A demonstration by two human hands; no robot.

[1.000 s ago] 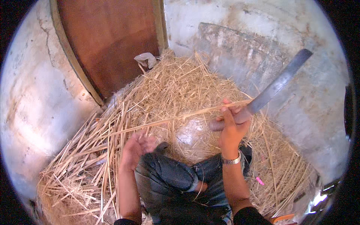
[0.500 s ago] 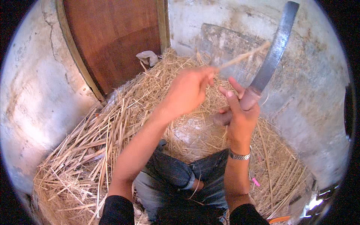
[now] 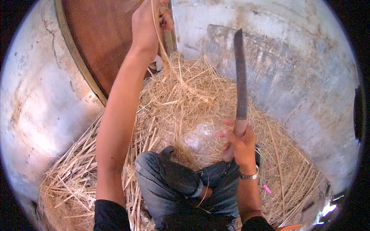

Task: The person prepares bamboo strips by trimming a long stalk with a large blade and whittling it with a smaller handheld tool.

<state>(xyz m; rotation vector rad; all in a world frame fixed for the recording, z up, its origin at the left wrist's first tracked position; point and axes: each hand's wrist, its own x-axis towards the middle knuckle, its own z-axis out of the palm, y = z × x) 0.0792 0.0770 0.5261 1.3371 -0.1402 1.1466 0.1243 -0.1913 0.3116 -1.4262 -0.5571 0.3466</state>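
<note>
My right hand point(image 3: 243, 148) is closed round the pale handle of a machete point(image 3: 241, 73), its long dark blade pointing up and away from me. Raised high before the door, my left hand point(image 3: 148, 27) has its fingers curled round a thin, pale plant strip point(image 3: 157, 23). That strip hangs past the wrist toward the straw heap, and its upper end runs out of the picture. Blade and strip are well apart. Beneath both hands spreads a heap of dry straw and fibre shavings point(image 3: 192, 96).
Long split strips point(image 3: 73, 173) lie in a pile at my left. A brown door point(image 3: 100, 38) and worn plaster walls point(image 3: 293, 61) close in the corner. My crossed legs point(image 3: 165, 188) rest on the floor, and a small pink scrap point(image 3: 267, 188) lies right of them.
My left hand has swung up and left, away from the blade, with the strip. My right hand has lowered, and the machete now stands more upright and farther left.
</note>
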